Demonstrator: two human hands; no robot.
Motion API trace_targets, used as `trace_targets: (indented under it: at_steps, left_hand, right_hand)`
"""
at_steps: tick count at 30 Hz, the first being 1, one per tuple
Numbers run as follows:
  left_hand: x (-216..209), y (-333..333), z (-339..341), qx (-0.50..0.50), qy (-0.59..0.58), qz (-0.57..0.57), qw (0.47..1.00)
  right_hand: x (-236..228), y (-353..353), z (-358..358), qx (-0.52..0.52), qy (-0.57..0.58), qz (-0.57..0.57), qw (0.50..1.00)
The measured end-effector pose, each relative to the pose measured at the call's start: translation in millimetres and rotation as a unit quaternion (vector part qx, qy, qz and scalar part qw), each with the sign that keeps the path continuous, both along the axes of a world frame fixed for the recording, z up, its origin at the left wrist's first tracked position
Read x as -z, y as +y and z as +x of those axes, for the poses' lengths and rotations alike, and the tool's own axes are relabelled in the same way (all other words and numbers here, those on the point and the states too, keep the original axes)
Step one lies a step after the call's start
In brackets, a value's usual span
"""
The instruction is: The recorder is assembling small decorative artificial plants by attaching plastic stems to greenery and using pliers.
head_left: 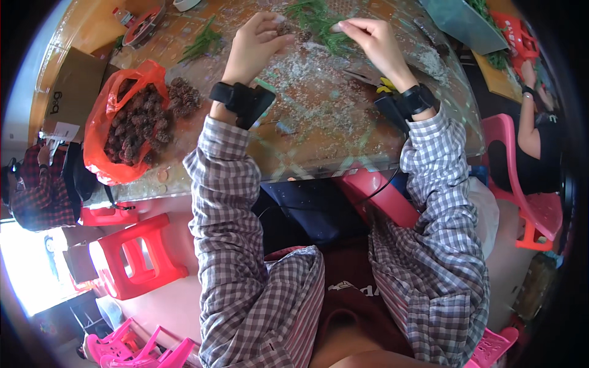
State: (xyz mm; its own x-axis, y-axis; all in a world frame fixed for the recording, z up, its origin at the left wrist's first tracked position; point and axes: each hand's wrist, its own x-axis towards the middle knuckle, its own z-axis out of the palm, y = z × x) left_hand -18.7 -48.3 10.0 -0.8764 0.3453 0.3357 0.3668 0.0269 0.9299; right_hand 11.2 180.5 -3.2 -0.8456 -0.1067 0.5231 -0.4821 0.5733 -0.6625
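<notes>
Both of my hands reach over the far part of the table. My left hand is curled, its thumb and fingers around a small brown pine cone. A second pine cone lies just right of it, beside the greenery. My right hand pinches the edge of a green needle-leaved sprig between thumb and forefinger. Below the right wrist lies a cutting tool with yellow handles, partly hidden by the wrist strap. White crumbs are scattered over the tabletop between my arms.
A red plastic bag full of pine cones stands at the table's left, with loose pine cones beside it. Another green sprig lies farther back. A clear tub sits far right. Red stools stand left; other people sit either side.
</notes>
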Motion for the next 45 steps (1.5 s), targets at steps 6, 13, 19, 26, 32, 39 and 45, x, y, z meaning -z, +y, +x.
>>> trace_targets:
  at_steps: [6, 13, 19, 26, 32, 39, 45]
  left_hand:
    - [15.9, 33.3, -4.0, -0.016, 0.032, 0.071, 0.997]
    - [20.5, 38.8, 7.9, 0.002, 0.067, 0.015, 0.998]
    - [21.2, 36.5, 9.2, -0.015, 0.063, 0.022, 0.998]
    - [14.6, 41.5, 22.2, 0.027, 0.042, 0.027, 0.998]
    - [18.3, 43.0, 17.7, 0.019, 0.049, 0.054, 0.997]
    - [20.3, 43.8, 17.1, 0.035, 0.026, 0.077, 0.996]
    - [21.2, 43.0, 16.5, 0.065, -0.022, 0.103, 0.992]
  right_hand:
    - [-6.3, -9.1, 14.5, -0.052, 0.023, -0.083, 0.995]
    - [-9.3, -15.1, 21.3, -0.068, -0.026, -0.108, 0.991]
    - [-2.2, -20.2, 18.1, -0.073, -0.055, -0.211, 0.973]
    - [-2.6, -21.5, 19.2, -0.081, -0.082, -0.238, 0.964]
    - [-1.9, -21.2, 19.4, -0.097, -0.074, -0.228, 0.966]
    - [-2.4, -20.4, 19.6, -0.1, -0.056, -0.207, 0.972]
    - [-2.4, -21.7, 19.9, -0.088, -0.057, -0.22, 0.97]
